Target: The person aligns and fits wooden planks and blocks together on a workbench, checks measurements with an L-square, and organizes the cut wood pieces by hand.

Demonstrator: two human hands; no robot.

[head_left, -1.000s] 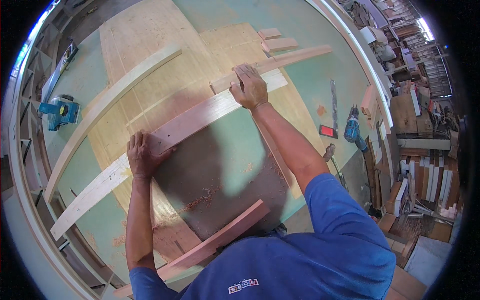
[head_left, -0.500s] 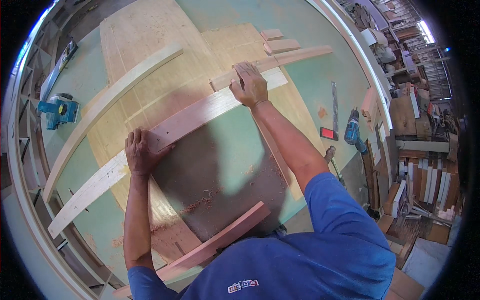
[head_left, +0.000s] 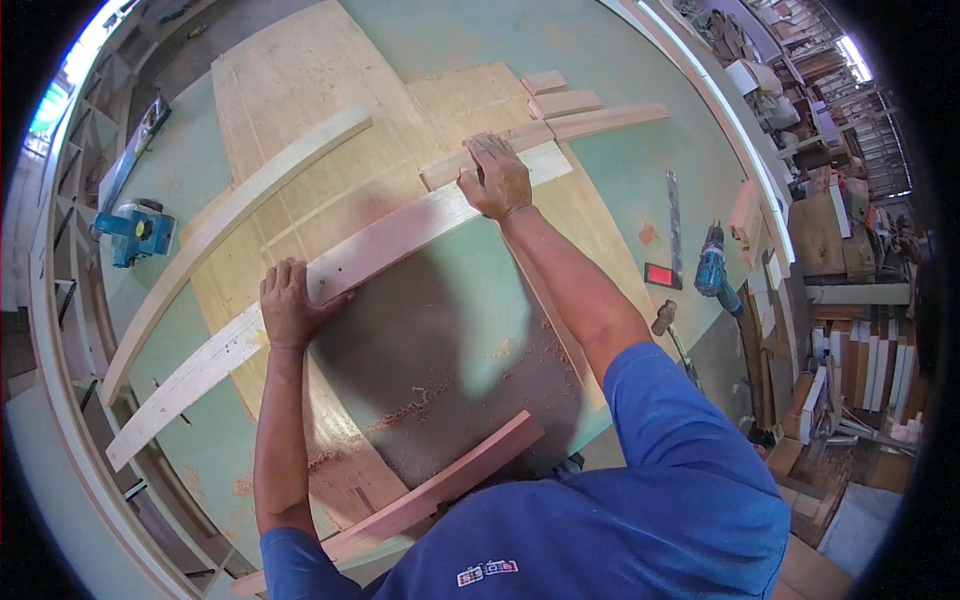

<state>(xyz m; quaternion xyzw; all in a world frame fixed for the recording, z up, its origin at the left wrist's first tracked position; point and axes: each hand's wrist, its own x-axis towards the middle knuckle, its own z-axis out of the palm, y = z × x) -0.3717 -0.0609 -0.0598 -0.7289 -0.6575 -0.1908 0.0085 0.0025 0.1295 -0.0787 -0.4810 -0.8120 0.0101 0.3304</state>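
Observation:
A long, slightly curved plank (head_left: 389, 235), pale wood with a pinkish middle and small dark holes, lies diagonally across the bench pieces. My left hand (head_left: 295, 305) grips it left of the holes, thumb along its near edge. My right hand (head_left: 497, 178) grips it near its right end, fingers bent over the far edge. Just behind that hand are thin pinkish strips (head_left: 605, 117) and short blocks (head_left: 563, 102). A separate curved pale board (head_left: 238, 195) lies farther left. Below the plank, a pink curved piece (head_left: 470, 465) lies near my body, with shavings around.
A teal power tool (head_left: 135, 233) sits at the left. At the right lie a drill (head_left: 711, 268), a hammer (head_left: 667, 316), a metal straightedge (head_left: 673, 215), a red-and-black object (head_left: 660, 276) and stacked offcuts (head_left: 742, 215). Timber and clutter (head_left: 860, 370) fill the far right.
The view has shifted slightly, so the bench and tools appear a little lower and farther right. Both my hands stay on the plank in much the same grip.

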